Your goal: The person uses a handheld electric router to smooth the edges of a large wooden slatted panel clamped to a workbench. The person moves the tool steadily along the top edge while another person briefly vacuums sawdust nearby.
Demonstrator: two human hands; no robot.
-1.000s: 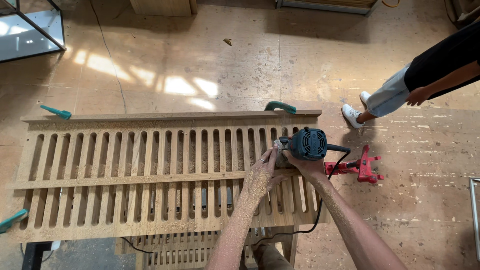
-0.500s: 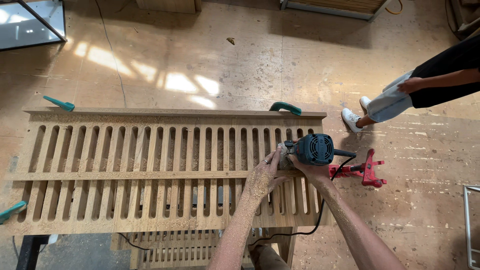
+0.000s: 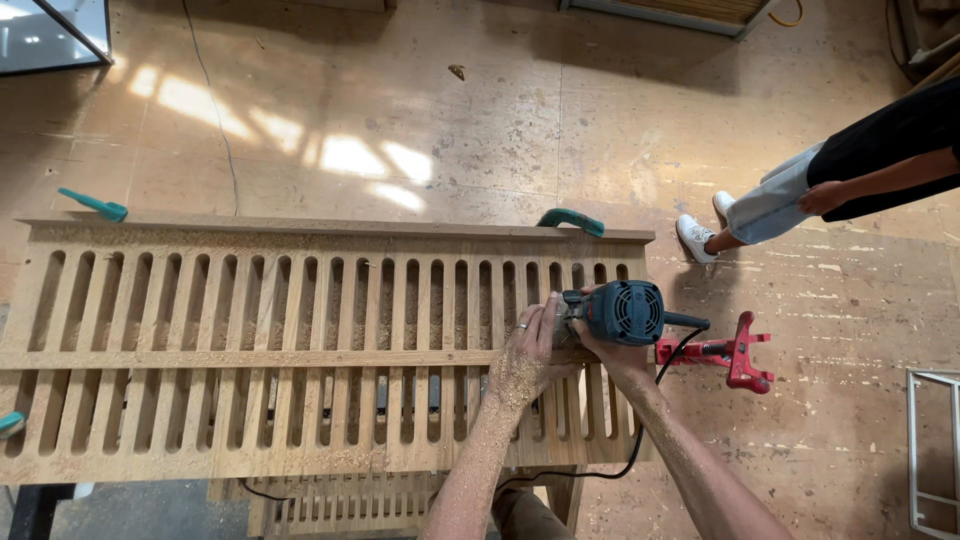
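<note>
Both hands grip the blue router (image 3: pixel 620 312) at the slatted wooden panel's (image 3: pixel 300 350) right end, left hand (image 3: pixel 530 345) bracing its base, right hand (image 3: pixel 610 355) wrapped underneath, slats running crosswise.

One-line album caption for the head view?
Both hands steady a blue router on a slatted wooden panel, sawdust everywhere.

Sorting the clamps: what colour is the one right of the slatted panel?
Red clamp, clearest in the head view.
</note>
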